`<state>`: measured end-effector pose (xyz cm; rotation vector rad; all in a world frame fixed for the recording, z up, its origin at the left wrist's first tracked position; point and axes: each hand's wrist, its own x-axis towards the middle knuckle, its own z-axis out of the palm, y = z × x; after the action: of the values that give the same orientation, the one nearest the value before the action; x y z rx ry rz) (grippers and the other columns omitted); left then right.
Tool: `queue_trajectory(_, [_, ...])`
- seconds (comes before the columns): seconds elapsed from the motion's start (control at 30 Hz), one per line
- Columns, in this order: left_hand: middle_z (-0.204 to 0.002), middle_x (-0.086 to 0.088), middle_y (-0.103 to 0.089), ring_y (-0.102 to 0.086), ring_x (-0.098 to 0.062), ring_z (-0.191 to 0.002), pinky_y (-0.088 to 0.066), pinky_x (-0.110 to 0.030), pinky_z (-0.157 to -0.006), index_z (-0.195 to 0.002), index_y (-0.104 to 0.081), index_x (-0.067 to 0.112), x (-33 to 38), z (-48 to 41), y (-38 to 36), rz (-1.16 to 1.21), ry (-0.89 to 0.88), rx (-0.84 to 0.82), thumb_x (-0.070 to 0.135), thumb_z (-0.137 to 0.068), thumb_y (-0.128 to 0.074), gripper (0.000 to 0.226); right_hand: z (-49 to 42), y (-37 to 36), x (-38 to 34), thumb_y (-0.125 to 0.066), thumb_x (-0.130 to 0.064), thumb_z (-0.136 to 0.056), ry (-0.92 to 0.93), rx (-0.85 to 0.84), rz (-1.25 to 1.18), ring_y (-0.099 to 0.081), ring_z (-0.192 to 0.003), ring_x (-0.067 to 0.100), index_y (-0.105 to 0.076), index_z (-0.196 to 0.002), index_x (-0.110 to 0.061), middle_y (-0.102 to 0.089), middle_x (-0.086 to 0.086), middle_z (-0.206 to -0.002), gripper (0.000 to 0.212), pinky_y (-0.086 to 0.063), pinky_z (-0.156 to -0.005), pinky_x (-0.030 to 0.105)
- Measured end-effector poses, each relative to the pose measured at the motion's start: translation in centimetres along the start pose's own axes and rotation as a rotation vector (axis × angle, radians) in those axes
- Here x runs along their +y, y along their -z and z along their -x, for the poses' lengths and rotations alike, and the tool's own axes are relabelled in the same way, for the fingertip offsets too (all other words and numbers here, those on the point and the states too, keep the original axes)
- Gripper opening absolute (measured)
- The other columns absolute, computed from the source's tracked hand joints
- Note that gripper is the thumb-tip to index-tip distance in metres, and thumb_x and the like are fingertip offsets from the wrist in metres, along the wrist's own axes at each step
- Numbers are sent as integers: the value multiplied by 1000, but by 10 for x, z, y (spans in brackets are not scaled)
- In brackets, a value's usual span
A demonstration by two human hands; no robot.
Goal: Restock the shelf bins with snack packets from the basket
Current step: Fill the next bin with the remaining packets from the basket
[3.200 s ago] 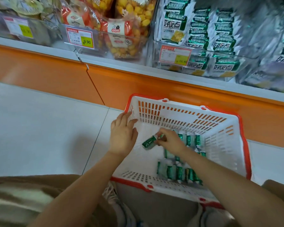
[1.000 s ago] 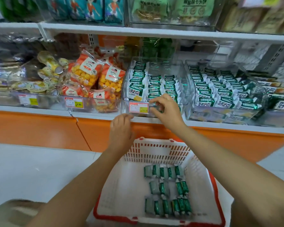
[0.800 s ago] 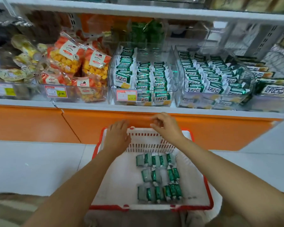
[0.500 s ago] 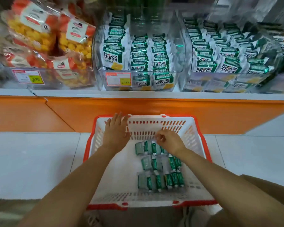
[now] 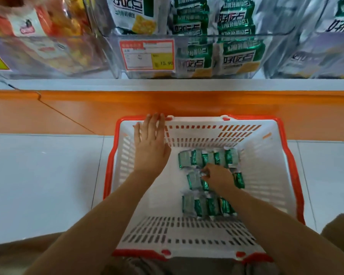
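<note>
The right hand (image 5: 218, 176) has moved from the far row of packets (image 5: 207, 207) nearer, to the middle row in the basket (image 5: 294, 175), where its fingers pinch one packet (image 5: 195, 180). The left hand (image 5: 150, 147) stays flat, fingers straight, on the basket's far-left wall. On the bin (image 5: 117, 62) above, a price tag (image 5: 147, 55) reads 15.90.

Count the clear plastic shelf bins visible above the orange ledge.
3: left bin holding orange snack bags, middle bin with the red-bordered price label, right bin cut off at the frame edge. Others may lie outside view.
</note>
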<state>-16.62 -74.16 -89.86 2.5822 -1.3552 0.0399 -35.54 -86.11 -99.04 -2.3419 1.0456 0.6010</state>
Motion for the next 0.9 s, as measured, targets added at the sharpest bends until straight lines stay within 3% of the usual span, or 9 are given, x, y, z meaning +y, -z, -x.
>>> queue_trajectory(0.13, [-153,-14,-36,-25,-34,-146,-11,-54,-119,-151,-31,11,-3,0,-4,-3,-5,21,24,-83,-72,80,-4,-3,-6,-58,-27,-96,-27,0,83,-67,-86,22,-68,-105,-15,-71,5,-96,18,-57,-79,36])
queue_trajectory(0.23, [-152,-14,-37,-27,-35,-145,-17,-58,-118,-151,-31,11,-2,0,-4,22,0,23,22,-82,-73,81,-5,4,-5,-61,-23,-95,4,36,-33,-66,-84,20,-72,-99,-12,-71,6,-95,16,-56,-79,34])
queue_trajectory(0.37, [-153,-18,-34,-25,-38,-145,-14,-53,-116,-152,-29,9,5,0,4,87,22,-15,18,-82,-73,83,-3,26,1,-67,-24,-92,-11,151,-322,-59,-75,20,-68,-90,-6,-63,5,-80,19,-50,-72,30])
queue_trajectory(0.43, [-154,-18,-31,-23,-37,-145,-11,-50,-118,-152,-29,11,10,0,12,129,50,-46,20,-86,-70,78,2,37,2,-68,-22,-91,9,191,-508,-64,-78,23,-66,-90,-6,-66,9,-84,16,-56,-75,37])
queue_trajectory(0.57, [-140,-16,-45,-39,-35,-129,-33,-50,-113,-147,-38,11,25,3,30,219,77,-40,20,-92,-62,61,27,70,-8,-61,-2,-93,116,266,-964,-67,-84,32,-58,-83,-9,-61,12,-91,12,-59,-78,43])
queue_trajectory(0.63, [-132,-13,-53,-48,-31,-120,-42,-46,-105,-145,-43,13,35,6,39,370,171,-45,23,-96,-57,51,41,89,-15,-59,0,-93,209,321,-1097,-69,-78,27,-56,-83,-11,-60,15,-93,16,-60,-77,40])
queue_trajectory(0.7, [-123,-11,-62,-59,-28,-109,-49,-46,-98,-136,-53,14,46,6,55,648,346,-150,34,-101,-50,40,58,109,-26,-59,1,-93,281,372,-1205,-71,-74,19,-55,-83,-10,-63,16,-93,15,-60,-74,34])
queue_trajectory(0.8, [-93,-4,-72,-68,-21,-86,-56,-36,-83,-103,-68,19,61,5,83,1081,531,-343,44,-98,-52,31,81,133,-40,-57,3,-93,384,387,-1270,-71,-76,15,-54,-81,-10,-69,-1,-86,18,-60,-78,37])
queue_trajectory(0.9, [-90,3,-70,-67,-12,-78,-50,-24,-66,-115,-63,13,66,4,103,1176,484,-220,29,-89,-71,32,100,152,-50,-61,-1,-92,433,388,-1220,-72,-84,21,-57,-86,-14,-71,8,-90,15,-57,-83,37])
